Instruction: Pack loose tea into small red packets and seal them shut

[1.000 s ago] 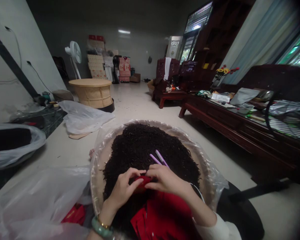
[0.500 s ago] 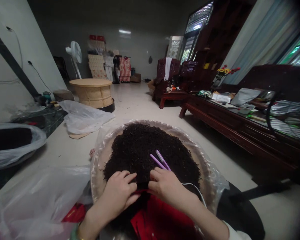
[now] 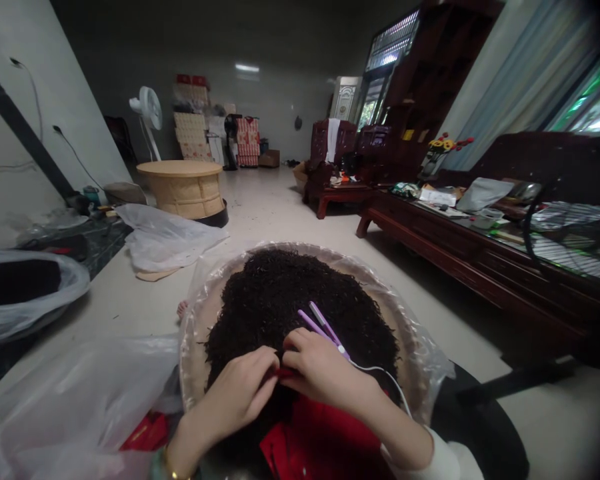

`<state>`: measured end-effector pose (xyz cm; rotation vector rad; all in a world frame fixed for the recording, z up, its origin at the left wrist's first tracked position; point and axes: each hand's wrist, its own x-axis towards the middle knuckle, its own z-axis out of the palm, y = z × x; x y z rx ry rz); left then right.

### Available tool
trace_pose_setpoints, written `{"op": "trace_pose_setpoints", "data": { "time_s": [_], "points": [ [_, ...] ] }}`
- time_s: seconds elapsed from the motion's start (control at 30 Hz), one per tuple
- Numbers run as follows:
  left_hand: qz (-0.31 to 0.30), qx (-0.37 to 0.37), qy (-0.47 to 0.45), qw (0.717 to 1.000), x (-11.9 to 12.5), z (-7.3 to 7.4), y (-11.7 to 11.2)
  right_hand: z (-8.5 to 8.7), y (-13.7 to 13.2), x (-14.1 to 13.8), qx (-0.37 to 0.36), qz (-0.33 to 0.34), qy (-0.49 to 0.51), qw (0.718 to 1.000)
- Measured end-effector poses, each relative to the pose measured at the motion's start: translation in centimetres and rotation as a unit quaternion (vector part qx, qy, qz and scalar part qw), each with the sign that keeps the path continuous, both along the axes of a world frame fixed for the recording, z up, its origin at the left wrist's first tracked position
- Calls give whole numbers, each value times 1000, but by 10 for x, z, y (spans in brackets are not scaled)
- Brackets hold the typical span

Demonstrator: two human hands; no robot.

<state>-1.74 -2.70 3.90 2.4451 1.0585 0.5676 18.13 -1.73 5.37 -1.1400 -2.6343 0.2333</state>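
1. Left hand (image 3: 240, 390) and right hand (image 3: 320, 370), lower centre, fingers pinched narrow on the red packet (image 3: 285, 373).
2. Packet sits at near edge of tea heap (image 3: 290, 293); purple tool (image 3: 323, 323) beside right hand.
3. Tray rim (image 3: 193, 333) near left; heap open above.

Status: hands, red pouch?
Left hand and right hand both pinching small red pouch, low over heap of dark dried leaves. Purple two-pronged tool with white cord lies beside right hand.

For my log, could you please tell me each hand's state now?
Left hand: closed on the small red pouch.
Right hand: closed on the same pouch.
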Motion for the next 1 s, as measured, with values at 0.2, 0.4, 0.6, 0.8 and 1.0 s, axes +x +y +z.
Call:
{"op": "trace_pose_setpoints", "data": {
  "time_s": [0.2,0.4,0.6,0.8,1.0],
  "points": [
    [128,-141,-266,945,5,-18,15,-27,13,3,-173,-128,376,901],
    [222,-312,-456,803,28,-27,22,-55,13,-13,-240,-222,599,731],
    [221,-424,-577,662,42,-23,14,-50,6,-12,-234,-231,596,733],
    [229,-404,-590,661,48,-27,12,-48,9,-7,-153,-230,581,766],
    [216,-371,-529,732,50,-33,14,-47,8,-8,-142,-213,543,800]
  ]
}}
